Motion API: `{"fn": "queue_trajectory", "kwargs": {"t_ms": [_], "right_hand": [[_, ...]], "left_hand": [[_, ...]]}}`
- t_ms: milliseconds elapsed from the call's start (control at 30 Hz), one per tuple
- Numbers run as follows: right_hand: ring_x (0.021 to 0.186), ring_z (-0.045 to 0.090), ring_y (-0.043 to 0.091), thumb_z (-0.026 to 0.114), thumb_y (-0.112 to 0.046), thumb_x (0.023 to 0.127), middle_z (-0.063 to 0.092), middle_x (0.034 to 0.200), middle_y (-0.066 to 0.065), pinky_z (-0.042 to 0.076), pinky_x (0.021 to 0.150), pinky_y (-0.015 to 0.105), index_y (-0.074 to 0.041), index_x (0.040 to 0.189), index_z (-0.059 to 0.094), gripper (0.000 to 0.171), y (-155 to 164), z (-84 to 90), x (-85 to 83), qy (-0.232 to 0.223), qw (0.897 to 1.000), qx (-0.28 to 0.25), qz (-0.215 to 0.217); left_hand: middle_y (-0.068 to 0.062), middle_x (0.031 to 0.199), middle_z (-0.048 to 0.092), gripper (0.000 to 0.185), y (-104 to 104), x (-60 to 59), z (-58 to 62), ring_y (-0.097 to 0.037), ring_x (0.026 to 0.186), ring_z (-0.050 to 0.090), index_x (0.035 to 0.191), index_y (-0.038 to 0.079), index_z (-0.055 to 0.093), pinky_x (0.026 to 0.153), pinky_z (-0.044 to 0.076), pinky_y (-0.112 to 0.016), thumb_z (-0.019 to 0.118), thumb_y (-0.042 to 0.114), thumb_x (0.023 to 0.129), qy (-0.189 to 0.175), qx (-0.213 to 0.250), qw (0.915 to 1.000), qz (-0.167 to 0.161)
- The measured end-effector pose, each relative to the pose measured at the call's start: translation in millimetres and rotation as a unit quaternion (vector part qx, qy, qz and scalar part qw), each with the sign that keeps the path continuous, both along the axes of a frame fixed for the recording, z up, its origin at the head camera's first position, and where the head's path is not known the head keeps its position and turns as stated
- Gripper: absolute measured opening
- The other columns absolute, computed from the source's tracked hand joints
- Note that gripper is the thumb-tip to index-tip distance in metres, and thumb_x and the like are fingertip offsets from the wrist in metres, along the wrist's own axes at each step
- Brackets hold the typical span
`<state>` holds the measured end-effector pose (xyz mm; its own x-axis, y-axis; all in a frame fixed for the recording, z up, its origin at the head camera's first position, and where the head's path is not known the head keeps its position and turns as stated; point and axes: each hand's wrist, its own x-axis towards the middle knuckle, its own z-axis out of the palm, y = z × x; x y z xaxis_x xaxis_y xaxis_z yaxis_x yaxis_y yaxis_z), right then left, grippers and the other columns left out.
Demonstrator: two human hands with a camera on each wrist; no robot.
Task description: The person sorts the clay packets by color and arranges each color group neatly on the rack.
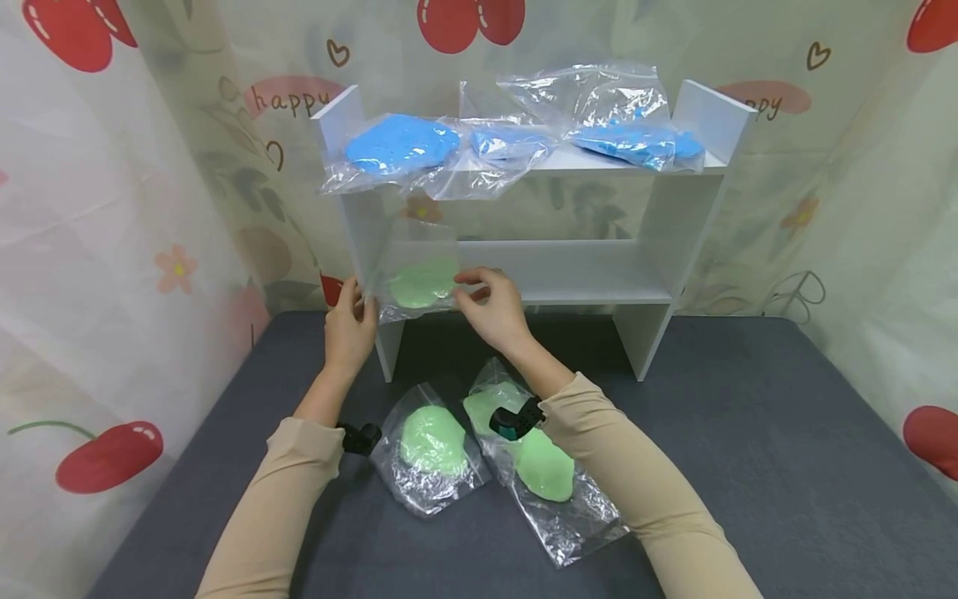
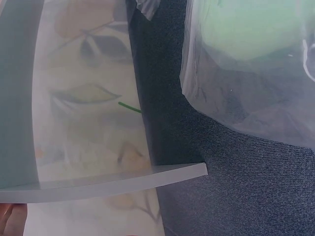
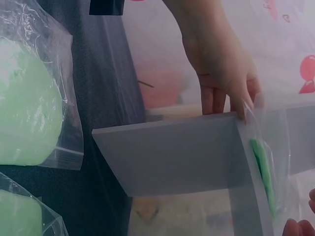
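A clear bag of green dough (image 1: 421,281) hangs upright at the front edge of the white shelf unit's (image 1: 696,208) lower board, held between both hands. The left hand (image 1: 348,326) pinches its left edge, the right hand (image 1: 490,306) pinches its right edge with thumb and fingertips. Below the hands, two more green dough bags (image 1: 432,445) lie flat on the grey worktop (image 1: 748,466) between the forearms. Above the hands, three blue dough bags (image 1: 400,146) rest on the top board.
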<state>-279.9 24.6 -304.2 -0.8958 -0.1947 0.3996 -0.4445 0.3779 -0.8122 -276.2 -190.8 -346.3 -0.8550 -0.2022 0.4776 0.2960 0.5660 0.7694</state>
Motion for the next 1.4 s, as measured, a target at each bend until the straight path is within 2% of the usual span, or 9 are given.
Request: {"fn": "queue_trajectory", "kwargs": {"t_ms": [300,533,1000,1400], "right_hand": [[0.089,0.061,0.03,0.059,-0.015,0.09,0.06,0.112,0.015,0.053,0.072,0.034,-0.003,0.111,0.064,0.025,9,-1.2,5.1,0.001,1.0,-0.003,0.019],[0.091,0.062,0.03,0.059,-0.016,0.09,0.061,0.113,0.014,0.053,0.075,0.036,-0.006,0.116,0.063,0.027,17,-5.3,11.1,-0.014,0.999,0.002,0.04],[0.091,0.059,0.025,0.06,-0.019,0.091,0.062,0.109,0.011,0.051,0.076,0.034,-0.011,0.119,0.06,0.029,46,-18.5,28.4,-0.052,0.993,0.078,0.073],[0.087,0.06,0.022,0.062,-0.018,0.09,0.063,0.105,0.013,0.05,0.073,0.028,-0.009,0.119,0.059,0.031,74,-39.5,38.5,-0.074,0.988,0.095,0.101]], "left_hand": [[-0.021,0.132,0.054,0.042,-2,-0.2,-1.9,-0.037,0.114,0.059,0.139,0.011,0.042,0.086,0.052,-0.049,0.047,0.017,0.097,0.003,0.002,1.0,-0.003],[-0.022,0.132,0.054,0.042,-2,-0.6,-2.6,-0.038,0.113,0.059,0.138,0.011,0.043,0.085,0.052,-0.05,0.047,0.017,0.097,0.006,0.001,1.0,-0.001],[-0.021,0.131,0.056,0.042,-1,-1.8,-2.3,-0.037,0.111,0.06,0.138,0.012,0.043,0.083,0.053,-0.05,0.048,0.018,0.097,0.013,-0.003,0.9999,0.002],[-0.019,0.132,0.055,0.042,0,-1.1,-2.7,-0.036,0.112,0.06,0.138,0.013,0.043,0.084,0.053,-0.05,0.047,0.019,0.097,0.005,-0.001,1.0,0.005]]}}
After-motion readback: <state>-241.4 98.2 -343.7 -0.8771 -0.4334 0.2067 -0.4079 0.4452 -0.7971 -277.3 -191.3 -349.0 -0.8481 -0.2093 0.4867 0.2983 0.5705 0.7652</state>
